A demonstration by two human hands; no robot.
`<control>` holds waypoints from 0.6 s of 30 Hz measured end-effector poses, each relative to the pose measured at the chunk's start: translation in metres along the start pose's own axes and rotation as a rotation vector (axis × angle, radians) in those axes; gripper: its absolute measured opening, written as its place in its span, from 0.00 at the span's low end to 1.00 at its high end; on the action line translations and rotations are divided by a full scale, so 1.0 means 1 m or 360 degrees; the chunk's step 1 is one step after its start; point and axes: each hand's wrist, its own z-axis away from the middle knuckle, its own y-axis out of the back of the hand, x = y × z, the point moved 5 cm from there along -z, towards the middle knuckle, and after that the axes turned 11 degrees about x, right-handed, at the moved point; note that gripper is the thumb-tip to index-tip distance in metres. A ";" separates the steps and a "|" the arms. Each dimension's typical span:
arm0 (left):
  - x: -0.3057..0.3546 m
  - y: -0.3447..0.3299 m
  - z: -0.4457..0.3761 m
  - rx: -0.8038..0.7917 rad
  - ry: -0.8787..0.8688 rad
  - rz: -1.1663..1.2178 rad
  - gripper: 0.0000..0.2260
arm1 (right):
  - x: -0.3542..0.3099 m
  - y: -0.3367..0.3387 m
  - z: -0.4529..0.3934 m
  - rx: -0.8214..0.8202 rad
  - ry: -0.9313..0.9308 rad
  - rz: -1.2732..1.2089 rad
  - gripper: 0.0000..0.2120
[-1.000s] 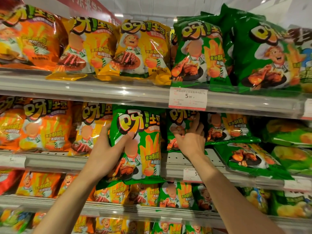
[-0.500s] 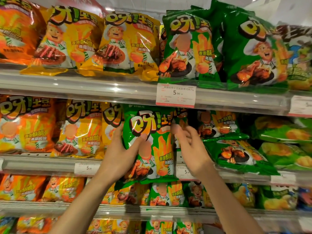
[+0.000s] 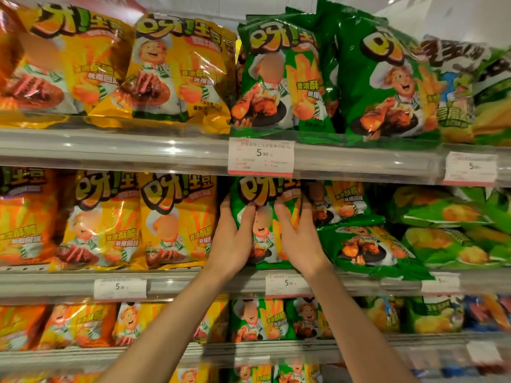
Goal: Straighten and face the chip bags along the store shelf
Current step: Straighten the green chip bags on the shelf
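Note:
A green chip bag (image 3: 264,201) stands upright on the middle shelf (image 3: 193,283), front facing out, just under a price tag. My left hand (image 3: 235,239) grips its left side and my right hand (image 3: 300,239) grips its right side, fingers spread on the front. Right of it a second green bag (image 3: 362,247) lies flat and tilted toward the shelf edge, with another green bag (image 3: 343,200) behind it. Yellow bags (image 3: 177,219) stand upright to the left.
The top shelf (image 3: 110,150) carries yellow bags (image 3: 177,70) and green bags (image 3: 387,84), upright. Light green bags (image 3: 448,230) lie flat at the right of the middle shelf. A lower shelf (image 3: 249,352) holds more bags. Price tags (image 3: 261,156) hang on the shelf rails.
The green bag has gone from hanging over the shelf edge to standing back on the middle shelf. My right hand came off the bags behind and onto its right side.

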 end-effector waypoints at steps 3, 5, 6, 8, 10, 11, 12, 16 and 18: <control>-0.003 -0.002 -0.002 -0.0009 -0.0012 -0.0005 0.25 | 0.009 -0.002 -0.003 0.0049 0.0030 0.0065 0.36; -0.003 -0.005 -0.008 -0.0011 -0.0038 -0.0027 0.25 | 0.010 -0.004 -0.008 0.0110 0.0041 0.0091 0.37; -0.002 -0.005 -0.011 -0.0015 -0.0048 -0.0037 0.25 | 0.011 -0.004 -0.010 0.0140 0.0038 0.0103 0.38; 0.000 -0.005 -0.012 -0.0061 -0.0056 -0.0055 0.25 | 0.012 -0.003 -0.010 0.0168 0.0036 0.0132 0.40; 0.003 0.001 -0.007 -0.0133 -0.0106 -0.0113 0.26 | 0.011 -0.001 -0.005 0.0142 0.0049 0.0170 0.41; 0.003 0.007 -0.004 -0.0160 -0.0155 -0.0165 0.27 | 0.010 0.000 -0.001 0.0127 0.0065 0.0203 0.41; 0.004 0.015 -0.001 -0.0166 -0.0228 -0.0236 0.27 | 0.009 0.002 0.002 0.0123 0.0090 0.0240 0.41; 0.008 0.055 0.005 -0.0054 -0.0774 -0.0674 0.24 | -0.005 0.009 0.017 0.0204 0.0435 0.0433 0.38; 0.012 0.070 0.005 0.0018 -0.1022 -0.1004 0.23 | -0.015 0.001 0.026 0.0209 0.0652 0.0634 0.36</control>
